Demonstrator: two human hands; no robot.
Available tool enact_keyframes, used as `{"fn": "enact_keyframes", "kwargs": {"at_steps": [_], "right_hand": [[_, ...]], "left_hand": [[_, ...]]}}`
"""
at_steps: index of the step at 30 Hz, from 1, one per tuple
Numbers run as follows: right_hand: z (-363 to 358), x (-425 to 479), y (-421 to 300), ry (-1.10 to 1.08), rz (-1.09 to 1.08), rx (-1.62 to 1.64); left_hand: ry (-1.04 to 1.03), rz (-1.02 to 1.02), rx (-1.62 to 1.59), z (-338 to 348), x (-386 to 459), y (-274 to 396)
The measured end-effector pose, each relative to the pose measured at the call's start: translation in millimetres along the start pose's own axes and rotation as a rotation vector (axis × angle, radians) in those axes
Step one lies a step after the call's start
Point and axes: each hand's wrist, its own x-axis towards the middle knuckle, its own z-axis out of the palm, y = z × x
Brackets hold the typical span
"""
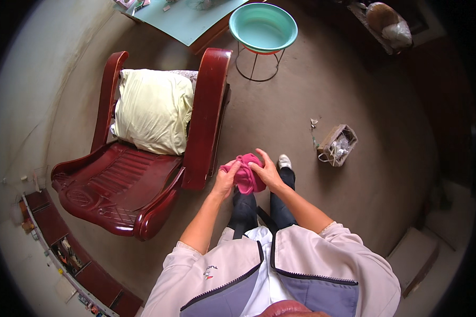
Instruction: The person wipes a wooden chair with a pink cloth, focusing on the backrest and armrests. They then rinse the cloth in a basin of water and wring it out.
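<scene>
A crumpled pink cloth point(246, 178) is held between my two hands, above my legs. My left hand point(227, 178) pinches its left side, thumb on top. My right hand point(266, 171) grips the upper right part with the thumb on the fabric, while the index finger points up and away. The fingers beneath the cloth are hidden. To the left stands a dark red wooden armchair point(206, 119) with a pale yellow cushion point(154, 111) on it. Ahead, a turquoise basin point(263, 29) rests on a wire stand point(255, 71).
On the floor to the right is a waste bin point(326, 146) holding plastic litter, with scraps beside it. A pale blue-topped table point(186, 23) is at the top. A long dark red cabinet point(99, 277) lies lower left, and a pale box point(412, 257) lower right.
</scene>
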Motion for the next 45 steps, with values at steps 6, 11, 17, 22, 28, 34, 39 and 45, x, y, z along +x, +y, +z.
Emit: {"fn": "enact_keyframes", "kwargs": {"at_steps": [6,11,17,22,28,34,39,45], "right_hand": [[-60,53,39,-0.239,-0.263,-0.261],[-97,71,4,-0.378,0.236,0.045],[-140,156,82,-0.225,0.699,0.63],[-148,273,175,-0.164,0.499,0.701],[-72,397,144,-0.036,0.162,0.639],[20,471,88,-0.095,-0.383,0.492],[99,513,92,0.062,-0.746,0.133],[63,662,63,-0.289,-0.721,-0.261]], "left_hand": [[0.344,0.139,0.082,44,62,-39],[0.188,0.012,-0.28,91,100,-43],[0.399,0.646,1.142,84,145,-7],[0.652,0.786,1.701,-11,209,22],[0.714,0.735,1.922,-76,230,-2],[0.797,0.706,1.978,-75,234,-10],[0.865,0.7,1.994,-79,229,-10],[0.848,0.823,1.994,-70,247,-11]]}}
